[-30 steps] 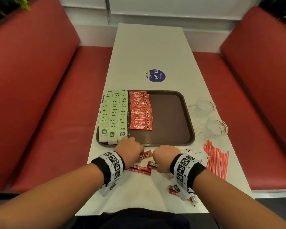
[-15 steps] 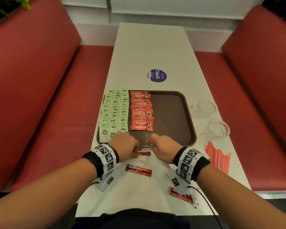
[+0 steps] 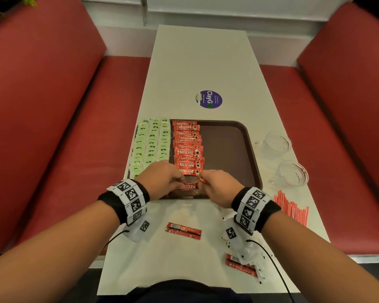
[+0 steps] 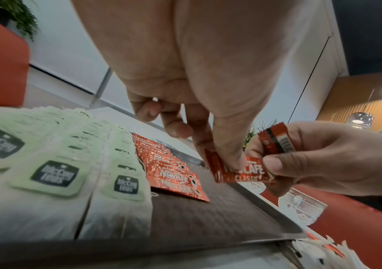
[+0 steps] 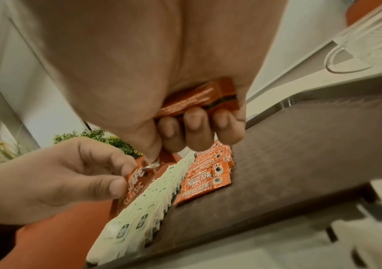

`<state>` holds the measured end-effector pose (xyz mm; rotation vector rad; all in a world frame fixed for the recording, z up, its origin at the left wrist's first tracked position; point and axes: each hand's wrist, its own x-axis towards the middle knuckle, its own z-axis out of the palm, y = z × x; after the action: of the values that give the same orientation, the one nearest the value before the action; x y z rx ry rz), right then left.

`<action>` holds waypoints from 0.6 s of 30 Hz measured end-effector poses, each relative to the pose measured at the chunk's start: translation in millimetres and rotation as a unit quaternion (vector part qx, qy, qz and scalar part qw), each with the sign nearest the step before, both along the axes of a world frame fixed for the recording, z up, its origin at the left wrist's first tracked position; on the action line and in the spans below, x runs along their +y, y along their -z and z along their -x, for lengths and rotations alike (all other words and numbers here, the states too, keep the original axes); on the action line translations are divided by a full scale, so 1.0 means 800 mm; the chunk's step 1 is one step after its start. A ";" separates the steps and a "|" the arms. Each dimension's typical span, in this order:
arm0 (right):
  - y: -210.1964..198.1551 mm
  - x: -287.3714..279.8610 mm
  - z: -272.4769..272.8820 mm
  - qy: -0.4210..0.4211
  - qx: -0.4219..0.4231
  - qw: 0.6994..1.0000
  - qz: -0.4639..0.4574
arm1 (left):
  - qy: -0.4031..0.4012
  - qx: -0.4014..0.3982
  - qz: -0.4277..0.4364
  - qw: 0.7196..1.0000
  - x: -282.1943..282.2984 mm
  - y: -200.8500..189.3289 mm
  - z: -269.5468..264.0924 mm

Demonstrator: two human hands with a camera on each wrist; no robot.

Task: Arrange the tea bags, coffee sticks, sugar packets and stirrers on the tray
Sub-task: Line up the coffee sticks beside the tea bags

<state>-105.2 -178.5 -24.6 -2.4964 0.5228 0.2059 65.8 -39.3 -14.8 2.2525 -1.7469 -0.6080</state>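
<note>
A brown tray (image 3: 230, 149) holds rows of green tea bags (image 3: 151, 145) on its left and a column of red coffee sticks (image 3: 188, 149) beside them. Both hands hover over the tray's near edge. My left hand (image 3: 179, 182) pinches the left end of one coffee stick (image 4: 242, 172), just in front of the column. My right hand (image 3: 202, 182) pinches that stick's right end with thumb and forefinger. A second coffee stick (image 5: 199, 100) is tucked under my right hand's curled fingers. Red stirrers (image 3: 291, 206) lie on the table, right of the tray.
Two loose coffee sticks (image 3: 183, 230) (image 3: 239, 264) lie on the white table (image 3: 201, 62) in front of the tray. Two glass cups (image 3: 276, 145) (image 3: 291, 173) stand to the tray's right. White packets (image 4: 323, 251) sit by my right wrist. Red benches flank the table.
Both hands rose from the table in front of the tray and moved forward over its near edge, carrying coffee sticks picked up there. Fewer loose sticks lie on the table.
</note>
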 end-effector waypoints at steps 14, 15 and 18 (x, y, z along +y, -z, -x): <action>-0.008 -0.030 0.011 0.107 -0.015 0.994 -0.005 | -0.066 -0.136 -0.118 0.981 -0.076 0.036 -0.023; -0.009 -0.031 0.012 0.106 -0.009 0.994 0.000 | -0.071 -0.142 -0.123 0.980 -0.080 0.038 -0.023; -0.010 -0.033 0.015 0.105 -0.002 0.994 0.010 | -0.085 -0.152 -0.133 0.976 -0.089 0.039 -0.023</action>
<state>-116.8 -205.0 -16.8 -2.4396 0.7831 0.1127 84.1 -110.5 -45.9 2.7739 -1.6549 -0.5083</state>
